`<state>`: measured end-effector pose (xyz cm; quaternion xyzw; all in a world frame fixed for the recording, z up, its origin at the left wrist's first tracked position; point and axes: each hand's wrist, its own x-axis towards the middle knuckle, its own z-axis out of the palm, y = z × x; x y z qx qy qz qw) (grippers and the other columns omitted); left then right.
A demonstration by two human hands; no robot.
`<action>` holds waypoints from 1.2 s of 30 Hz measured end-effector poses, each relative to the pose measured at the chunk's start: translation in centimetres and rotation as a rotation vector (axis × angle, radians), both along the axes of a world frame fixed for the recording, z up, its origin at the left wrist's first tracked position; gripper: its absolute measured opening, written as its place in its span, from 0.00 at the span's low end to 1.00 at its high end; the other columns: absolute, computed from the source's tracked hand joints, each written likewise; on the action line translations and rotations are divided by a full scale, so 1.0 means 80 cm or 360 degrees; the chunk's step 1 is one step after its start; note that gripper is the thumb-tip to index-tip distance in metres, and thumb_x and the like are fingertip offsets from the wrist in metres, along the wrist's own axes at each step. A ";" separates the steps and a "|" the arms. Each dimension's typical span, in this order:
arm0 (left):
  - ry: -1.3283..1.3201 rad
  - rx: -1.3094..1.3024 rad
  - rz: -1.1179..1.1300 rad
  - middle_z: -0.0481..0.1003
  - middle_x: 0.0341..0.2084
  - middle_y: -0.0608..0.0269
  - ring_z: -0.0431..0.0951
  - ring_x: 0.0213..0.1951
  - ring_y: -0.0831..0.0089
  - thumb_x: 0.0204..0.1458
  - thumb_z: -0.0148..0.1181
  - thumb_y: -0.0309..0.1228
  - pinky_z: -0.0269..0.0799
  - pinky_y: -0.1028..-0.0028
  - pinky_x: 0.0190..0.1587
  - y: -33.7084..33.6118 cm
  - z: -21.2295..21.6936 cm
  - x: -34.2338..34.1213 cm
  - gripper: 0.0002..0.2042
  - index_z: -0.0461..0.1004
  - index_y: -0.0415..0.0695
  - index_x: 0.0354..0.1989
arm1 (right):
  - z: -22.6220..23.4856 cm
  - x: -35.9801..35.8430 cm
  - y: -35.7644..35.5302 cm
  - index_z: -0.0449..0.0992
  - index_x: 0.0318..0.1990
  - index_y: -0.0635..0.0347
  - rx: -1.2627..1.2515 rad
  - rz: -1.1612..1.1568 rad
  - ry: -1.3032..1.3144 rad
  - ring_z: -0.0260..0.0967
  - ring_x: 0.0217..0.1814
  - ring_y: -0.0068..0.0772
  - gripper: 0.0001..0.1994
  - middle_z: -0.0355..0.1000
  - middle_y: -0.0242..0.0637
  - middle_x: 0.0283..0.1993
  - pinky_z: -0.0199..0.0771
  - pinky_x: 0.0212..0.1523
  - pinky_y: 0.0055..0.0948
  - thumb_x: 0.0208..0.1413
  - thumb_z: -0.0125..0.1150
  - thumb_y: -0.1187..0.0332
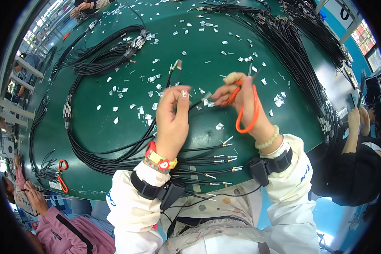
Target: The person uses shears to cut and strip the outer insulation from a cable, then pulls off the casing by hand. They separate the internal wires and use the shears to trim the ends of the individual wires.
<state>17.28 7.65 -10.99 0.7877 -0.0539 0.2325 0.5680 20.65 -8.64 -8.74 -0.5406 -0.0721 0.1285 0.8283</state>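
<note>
Green tabletop (97, 131) strewn with foil scraps (279, 100) fills my view, black cables (101, 67) looped at its upper left. I see the right hand (247, 96) holding orange-handled scissors (257, 108), its thumb and forefinger narrowed beside a cable end (206, 98) between both hands; the left hand (172, 112) has curled fingers, but I cannot tell what they grip.
</note>
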 end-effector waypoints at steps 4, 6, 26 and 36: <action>0.0007 0.0439 0.0066 0.66 0.31 0.59 0.66 0.31 0.69 0.45 0.57 0.26 0.62 0.76 0.32 0.015 0.020 -0.012 0.06 0.67 0.40 0.28 | 0.001 0.007 -0.020 0.61 0.39 0.60 -0.0480 -0.0001 -0.0290 0.65 0.30 0.24 0.15 0.67 0.38 0.27 0.64 0.36 0.21 0.57 0.40 0.56; 0.0041 0.0511 0.0045 0.65 0.32 0.58 0.66 0.32 0.67 0.43 0.58 0.26 0.62 0.75 0.34 0.016 0.037 -0.016 0.06 0.68 0.40 0.28 | 0.006 0.011 -0.021 0.61 0.39 0.60 -0.0641 0.0050 -0.0299 0.64 0.30 0.24 0.08 0.67 0.37 0.28 0.64 0.37 0.22 0.55 0.48 0.67; 0.0116 0.0284 -0.0418 0.73 0.20 0.58 0.73 0.17 0.77 0.46 0.55 0.21 0.66 0.81 0.18 -0.011 0.025 -0.037 0.05 0.71 0.37 0.32 | 0.007 -0.015 -0.017 0.61 0.30 0.59 -0.0429 0.0040 -0.0591 0.66 0.28 0.20 0.11 0.68 0.35 0.26 0.66 0.30 0.18 0.42 0.59 0.80; -0.0300 0.1310 -0.0292 0.69 0.20 0.60 0.73 0.20 0.66 0.43 0.53 0.25 0.67 0.73 0.20 -0.009 0.009 -0.021 0.06 0.71 0.38 0.30 | 0.029 -0.038 -0.016 0.62 0.27 0.58 -0.0372 0.0203 -0.1194 0.68 0.28 0.23 0.13 0.71 0.39 0.30 0.66 0.28 0.21 0.40 0.63 0.78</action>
